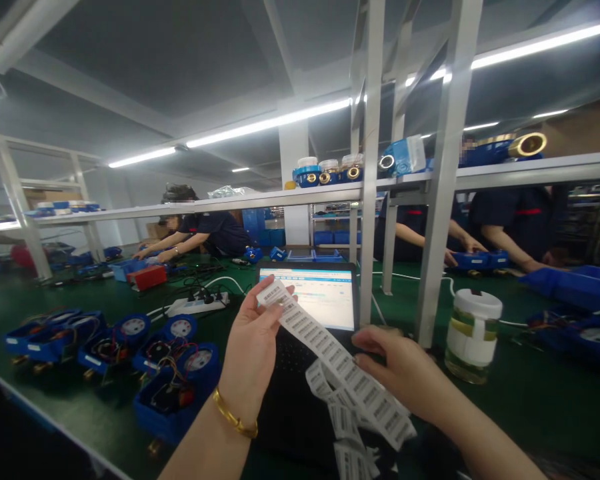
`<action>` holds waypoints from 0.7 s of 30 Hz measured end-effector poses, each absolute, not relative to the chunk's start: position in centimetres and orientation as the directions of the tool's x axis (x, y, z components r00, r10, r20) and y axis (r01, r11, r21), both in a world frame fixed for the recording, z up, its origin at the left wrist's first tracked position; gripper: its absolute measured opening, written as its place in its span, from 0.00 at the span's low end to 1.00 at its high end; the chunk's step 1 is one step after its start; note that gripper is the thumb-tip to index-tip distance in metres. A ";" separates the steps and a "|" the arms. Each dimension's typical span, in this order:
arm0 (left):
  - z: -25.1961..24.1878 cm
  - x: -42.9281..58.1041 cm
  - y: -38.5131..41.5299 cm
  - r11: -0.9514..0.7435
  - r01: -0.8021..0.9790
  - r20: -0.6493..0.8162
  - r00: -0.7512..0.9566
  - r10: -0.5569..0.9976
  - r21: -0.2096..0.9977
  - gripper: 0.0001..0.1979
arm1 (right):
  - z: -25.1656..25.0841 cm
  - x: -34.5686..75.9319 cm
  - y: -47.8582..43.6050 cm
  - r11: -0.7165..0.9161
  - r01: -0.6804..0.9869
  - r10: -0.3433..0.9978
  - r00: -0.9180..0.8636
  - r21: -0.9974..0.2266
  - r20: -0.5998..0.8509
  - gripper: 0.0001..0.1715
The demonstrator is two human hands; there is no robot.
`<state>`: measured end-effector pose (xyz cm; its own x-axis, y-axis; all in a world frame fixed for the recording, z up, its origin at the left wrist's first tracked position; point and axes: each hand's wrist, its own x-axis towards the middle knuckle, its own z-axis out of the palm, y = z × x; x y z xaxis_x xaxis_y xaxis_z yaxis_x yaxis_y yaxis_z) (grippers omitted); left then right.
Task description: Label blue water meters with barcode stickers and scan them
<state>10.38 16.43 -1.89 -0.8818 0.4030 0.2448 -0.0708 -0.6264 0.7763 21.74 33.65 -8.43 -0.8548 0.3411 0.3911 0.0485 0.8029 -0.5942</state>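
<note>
My left hand point(257, 337) pinches the upper end of a long strip of white barcode labels point(325, 343) between thumb and fingers. The strip slants down to the right, and more of it lies in loose folds below. My right hand point(395, 363) is beside the strip's right edge, its fingers bent with a gap between thumb and forefinger. Whether the right thumb touches the paper, I cannot tell. Behind the strip stands a laptop point(330, 300) with a lit screen; the labels and my left hand cover part of its screen and keyboard.
Several blue meters point(175, 383) with exposed wires sit at left. A lidded jar of yellowish liquid point(473, 337) stands right of my right hand. Metal posts point(437, 200) hold a shelf point(260, 200) with brass-ended meters. A power strip point(200, 305) lies behind. Co-workers work across the bench.
</note>
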 end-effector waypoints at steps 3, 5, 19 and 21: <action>-3.2 11.8 17.3 -0.576 -0.097 0.240 -0.843 0.481 0.812 0.23 | -8.2 21.7 32.0 0.589 -0.320 0.337 -0.737 -0.742 0.585 0.13; -3.9 12.7 17.8 -0.539 -0.123 0.227 -0.814 0.535 0.833 0.23 | -7.9 21.8 30.9 0.476 -0.438 0.368 -0.688 -0.763 0.625 0.13; -4.4 13.5 18.9 -0.489 -0.194 0.171 -0.777 0.606 0.850 0.22 | -7.4 22.2 30.6 0.405 -0.442 0.386 -0.711 -0.801 0.587 0.07; -4.3 13.5 18.9 -0.491 -0.194 0.168 -0.782 0.600 0.849 0.20 | -7.3 22.2 30.7 0.392 -0.435 0.383 -0.724 -0.811 0.573 0.07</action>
<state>13.46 18.87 -4.30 -0.7818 0.6003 0.1683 -0.1939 -0.4907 0.8495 22.21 30.71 -7.29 -0.7240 0.3833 0.5735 -0.4349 0.3916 -0.8109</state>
